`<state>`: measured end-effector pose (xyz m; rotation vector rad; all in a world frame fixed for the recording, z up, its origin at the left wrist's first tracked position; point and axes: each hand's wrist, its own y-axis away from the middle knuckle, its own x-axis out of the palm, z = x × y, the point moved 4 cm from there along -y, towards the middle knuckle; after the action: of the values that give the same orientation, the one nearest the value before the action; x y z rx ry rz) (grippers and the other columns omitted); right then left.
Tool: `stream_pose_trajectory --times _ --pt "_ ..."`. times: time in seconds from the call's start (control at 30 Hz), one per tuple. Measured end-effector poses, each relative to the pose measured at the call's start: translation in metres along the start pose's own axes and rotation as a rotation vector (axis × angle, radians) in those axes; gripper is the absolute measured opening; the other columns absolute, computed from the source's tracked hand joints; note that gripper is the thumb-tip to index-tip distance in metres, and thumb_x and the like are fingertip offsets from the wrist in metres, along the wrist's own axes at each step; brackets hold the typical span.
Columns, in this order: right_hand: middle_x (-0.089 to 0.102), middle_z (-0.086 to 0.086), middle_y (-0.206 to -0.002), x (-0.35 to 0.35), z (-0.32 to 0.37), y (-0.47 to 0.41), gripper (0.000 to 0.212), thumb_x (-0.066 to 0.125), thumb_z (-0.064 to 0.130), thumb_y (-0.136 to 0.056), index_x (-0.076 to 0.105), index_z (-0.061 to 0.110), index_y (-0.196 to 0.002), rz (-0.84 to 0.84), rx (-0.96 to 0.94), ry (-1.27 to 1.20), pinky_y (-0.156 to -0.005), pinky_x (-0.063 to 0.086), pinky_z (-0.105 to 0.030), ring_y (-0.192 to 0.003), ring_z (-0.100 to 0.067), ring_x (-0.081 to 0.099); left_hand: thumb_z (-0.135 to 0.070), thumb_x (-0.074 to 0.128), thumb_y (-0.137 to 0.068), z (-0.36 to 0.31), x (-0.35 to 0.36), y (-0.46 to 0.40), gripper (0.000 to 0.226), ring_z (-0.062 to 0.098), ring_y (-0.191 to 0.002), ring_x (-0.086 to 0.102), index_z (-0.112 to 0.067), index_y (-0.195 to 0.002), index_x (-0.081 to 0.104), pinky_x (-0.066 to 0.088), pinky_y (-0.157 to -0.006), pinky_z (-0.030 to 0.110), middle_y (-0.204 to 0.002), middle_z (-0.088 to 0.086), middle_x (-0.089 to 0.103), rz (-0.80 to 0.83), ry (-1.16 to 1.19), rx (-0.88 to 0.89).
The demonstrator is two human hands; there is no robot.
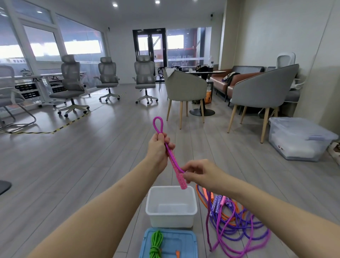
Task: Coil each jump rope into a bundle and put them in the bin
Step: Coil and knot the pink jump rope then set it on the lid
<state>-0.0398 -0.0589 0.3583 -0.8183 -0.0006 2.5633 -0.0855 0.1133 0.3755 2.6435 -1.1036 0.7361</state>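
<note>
Around me the room is bright and evenly lit by ceiling spotlights and blown-out windows, sharp throughout, with wide-angle bending at the edges.

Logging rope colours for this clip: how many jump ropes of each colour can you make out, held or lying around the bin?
Pink: 2, one held in the left hand and right hand, the pink jump rope; one in the floor pile
Purple: 1, in the pile
Orange: 1, in the pile
Green: 1, coiled on the blue lid
Total: 5, though the tangle may hide more. White bin: no ropes.
</note>
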Motion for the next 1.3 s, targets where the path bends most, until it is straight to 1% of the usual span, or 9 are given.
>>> stream_pose_trajectory --times 0.13,0.2,0.3,0.67,0.77,0.83,1.03,1.17,1.3 --pt "0.068 0.008 -0.073 -0.025 -0.022 0.0 0.007 0.069 0.022 -0.098 0.075 0.024 -0.099 -0.132 0.029 0.141 -0.07 0.048 -0.032 -0.066 -0.003 0.055 -0.021 0.031 -0.112 -0.011 -0.011 -0.008 0.026 0.009 -0.048 0.034 -0.013 -0.093 0.048 0.037 -0.055 0.026 -0.063 -0.006 0.043 0.113 -0.156 -0.03" --pt "0.065 0.012 -0.073 -0.033 -0.024 -0.002 0.008 0.07 0.022 -0.097 0.075 0.028 -0.096 -0.253 0.004 0.146 -0.066 0.045 -0.026 -0.064 0.0 0.051 -0.019 0.034 -0.111 -0.009 -0.008 -0.001 0.024 0.009 -0.052 0.039 -0.012 -0.096 0.05 0.039 -0.056 0.026 -0.067 -0.004 0.048 0.212 -0.354 -0.013" --pt "0.064 0.009 -0.092 -0.035 -0.017 -0.007 0.012 0.074 0.025 -0.094 0.08 0.028 -0.103 -0.35 -0.049 0.15 -0.075 0.05 -0.022 -0.082 -0.003 0.06 -0.017 0.035 -0.111 0.001 -0.001 0.012 0.025 0.013 -0.06 0.054 -0.008 -0.102 0.056 0.047 -0.059 0.026 -0.077 0.004 0.06 0.278 -0.57 0.014" --pt "0.066 0.01 -0.085 -0.03 0.004 -0.012 0.01 0.081 0.024 -0.087 0.072 0.022 -0.092 -0.546 -0.211 0.359 -0.067 0.049 -0.023 -0.073 -0.004 0.058 -0.014 0.039 -0.111 0.02 0.016 0.041 0.027 0.025 -0.084 0.077 0.005 -0.117 0.057 0.061 -0.075 0.032 -0.091 0.012 0.075 0.441 -0.705 -0.009" --pt "0.065 0.01 -0.085 -0.03 0.008 -0.009 0.012 0.08 0.025 -0.088 0.069 0.022 -0.093 -0.564 -0.234 0.406 -0.067 0.053 -0.026 -0.074 -0.007 0.06 -0.015 0.041 -0.11 0.019 0.017 0.045 0.027 0.011 -0.067 0.073 0.006 -0.116 0.058 0.055 -0.065 0.021 -0.074 0.0 0.073 0.445 -0.703 -0.025" --pt "0.066 0.01 -0.084 -0.031 0.009 -0.008 0.013 0.08 0.025 -0.088 0.069 0.021 -0.093 -0.55 -0.241 0.416 -0.068 0.055 -0.028 -0.074 -0.008 0.061 -0.017 0.043 -0.11 0.017 0.016 0.044 0.028 0.009 -0.065 0.069 0.005 -0.116 0.059 0.054 -0.067 0.023 -0.073 -0.001 0.071 0.45 -0.719 -0.021" --pt "0.061 0.013 -0.081 -0.031 0.01 -0.006 0.017 0.081 0.027 -0.086 0.067 0.02 -0.091 -0.515 -0.311 0.489 -0.063 0.048 -0.024 -0.069 -0.002 0.055 -0.02 0.045 -0.109 0.018 0.013 0.043 0.028 0.021 -0.083 0.07 0.003 -0.117 0.06 0.059 -0.093 0.045 -0.091 0.015 0.07 0.509 -0.713 -0.039" --pt "0.056 0.014 -0.079 -0.04 0.01 -0.003 0.028 0.081 0.039 -0.081 0.062 0.02 -0.088 -0.523 -0.384 0.608 -0.058 0.048 -0.029 -0.065 -0.005 0.051 -0.016 0.043 -0.11 0.014 0.014 0.047 0.031 0.028 -0.103 0.073 0.006 -0.126 0.058 0.057 -0.093 0.038 -0.109 0.022 0.073 0.663 -0.678 -0.145" --pt "0.058 0.008 -0.083 -0.039 0.011 -0.004 0.038 0.078 0.05 -0.078 0.058 0.021 -0.092 -0.401 -0.442 0.763 -0.06 0.054 -0.038 -0.068 -0.017 0.057 -0.013 0.042 -0.109 0.014 0.01 0.047 0.031 0.027 -0.102 0.073 0.007 -0.122 0.064 0.057 -0.096 0.037 -0.112 0.02 0.073 0.764 -0.801 -0.249"
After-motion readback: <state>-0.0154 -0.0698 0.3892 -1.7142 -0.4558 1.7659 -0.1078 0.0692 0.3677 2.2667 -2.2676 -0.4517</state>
